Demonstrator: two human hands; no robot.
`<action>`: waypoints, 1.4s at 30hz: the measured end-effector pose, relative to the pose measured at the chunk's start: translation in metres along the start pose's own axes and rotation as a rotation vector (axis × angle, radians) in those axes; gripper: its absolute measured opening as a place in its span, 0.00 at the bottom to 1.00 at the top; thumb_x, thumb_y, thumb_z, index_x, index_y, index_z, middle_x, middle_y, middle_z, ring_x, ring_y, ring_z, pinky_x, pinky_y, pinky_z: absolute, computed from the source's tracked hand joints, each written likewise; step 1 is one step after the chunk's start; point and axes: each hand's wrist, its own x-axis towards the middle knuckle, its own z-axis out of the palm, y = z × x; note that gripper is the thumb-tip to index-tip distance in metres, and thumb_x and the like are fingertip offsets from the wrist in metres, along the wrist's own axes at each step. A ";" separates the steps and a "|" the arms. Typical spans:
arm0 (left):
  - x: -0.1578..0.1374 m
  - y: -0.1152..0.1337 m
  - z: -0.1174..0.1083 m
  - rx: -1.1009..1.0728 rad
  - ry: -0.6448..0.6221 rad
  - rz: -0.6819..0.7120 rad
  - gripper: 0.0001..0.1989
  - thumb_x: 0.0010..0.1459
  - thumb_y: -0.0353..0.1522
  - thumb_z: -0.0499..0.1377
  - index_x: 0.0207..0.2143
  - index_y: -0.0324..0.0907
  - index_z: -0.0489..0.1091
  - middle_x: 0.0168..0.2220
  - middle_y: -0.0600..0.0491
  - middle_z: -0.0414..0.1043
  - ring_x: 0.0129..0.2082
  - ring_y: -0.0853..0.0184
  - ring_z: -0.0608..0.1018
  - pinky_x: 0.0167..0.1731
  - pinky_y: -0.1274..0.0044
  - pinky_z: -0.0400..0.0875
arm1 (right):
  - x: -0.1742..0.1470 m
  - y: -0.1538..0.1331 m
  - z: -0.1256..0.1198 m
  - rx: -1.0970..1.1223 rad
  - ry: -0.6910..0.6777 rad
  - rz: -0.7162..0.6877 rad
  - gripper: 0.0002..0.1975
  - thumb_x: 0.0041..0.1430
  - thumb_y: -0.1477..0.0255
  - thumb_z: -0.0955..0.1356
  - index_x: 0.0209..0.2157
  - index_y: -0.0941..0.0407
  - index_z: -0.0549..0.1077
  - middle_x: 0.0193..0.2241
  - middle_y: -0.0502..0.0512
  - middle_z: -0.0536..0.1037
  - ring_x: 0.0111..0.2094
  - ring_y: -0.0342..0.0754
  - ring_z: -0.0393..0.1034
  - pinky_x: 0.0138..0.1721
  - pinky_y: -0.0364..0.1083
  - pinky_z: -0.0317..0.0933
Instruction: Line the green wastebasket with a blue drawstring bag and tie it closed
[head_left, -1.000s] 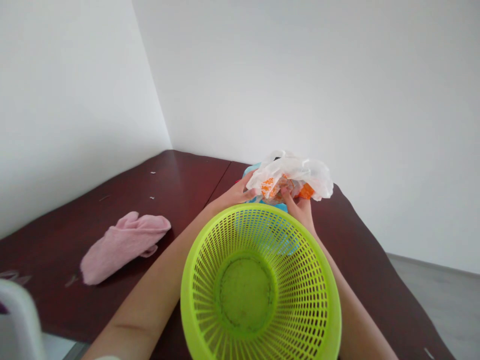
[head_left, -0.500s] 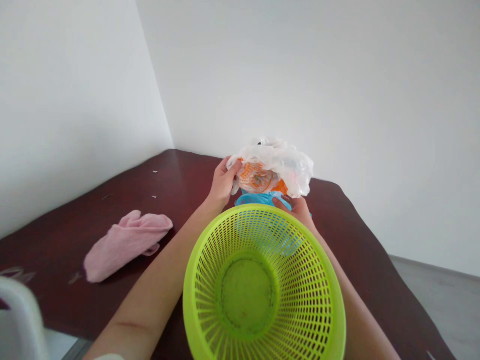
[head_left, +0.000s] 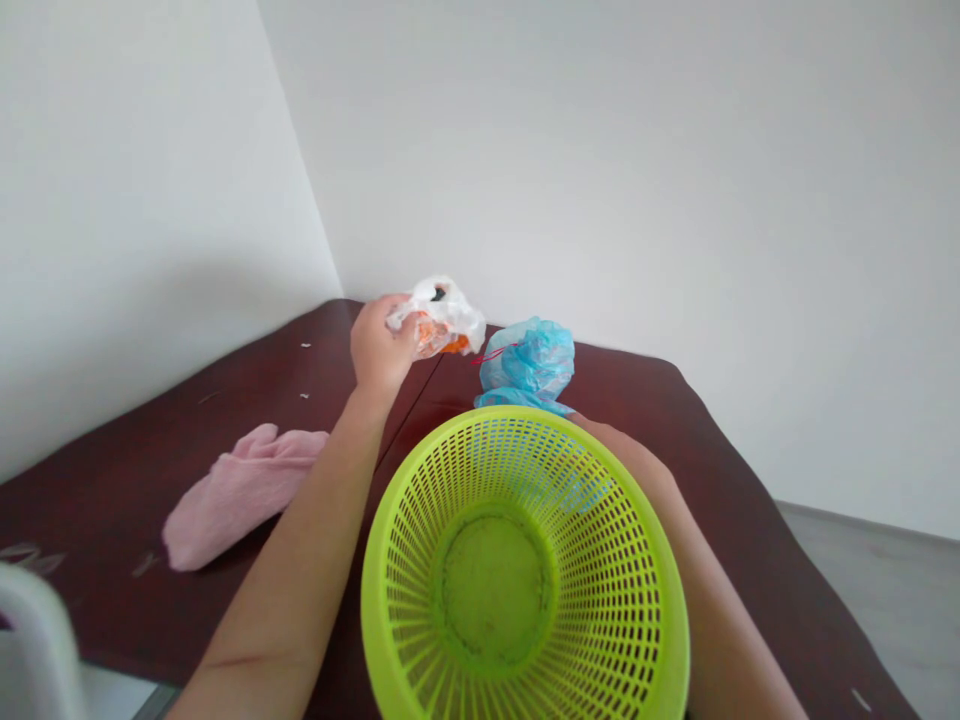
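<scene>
My left hand (head_left: pixel 381 343) is closed around a crumpled white plastic bag (head_left: pixel 463 318) with orange print, held up over the far part of the table. Right of it, a bunched light-blue plastic bag (head_left: pixel 534 362) sits on the table, a thin red string showing at its left side. The green plastic basket (head_left: pixel 491 590), tilted with its mouth toward me, fills the front. My right hand (head_left: pixel 619 445) reaches behind the basket's rim beside the lower blue plastic; its fingers are hidden.
A pink cloth (head_left: pixel 236 490) lies on the dark red table (head_left: pixel 720 560) to the left. At the lower left edge stands a white rounded object (head_left: pixel 37 640), partly cut off. White walls (head_left: pixel 600 180) meet at the table's far left corner.
My left hand has moved left with the white bag, which is now more crumpled. The blue bag behind has come into sight. My right hand has dropped lower behind the basket, off the white bag.
</scene>
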 end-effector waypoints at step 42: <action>-0.068 0.019 0.057 -0.306 -1.357 -0.156 0.13 0.57 0.39 0.75 0.44 0.48 0.85 0.44 0.54 0.88 0.46 0.57 0.85 0.49 0.72 0.75 | 0.033 0.027 -0.029 -0.574 -0.292 0.297 0.10 0.74 0.71 0.74 0.53 0.56 0.85 0.59 0.72 0.88 0.59 0.67 0.85 0.53 0.56 0.71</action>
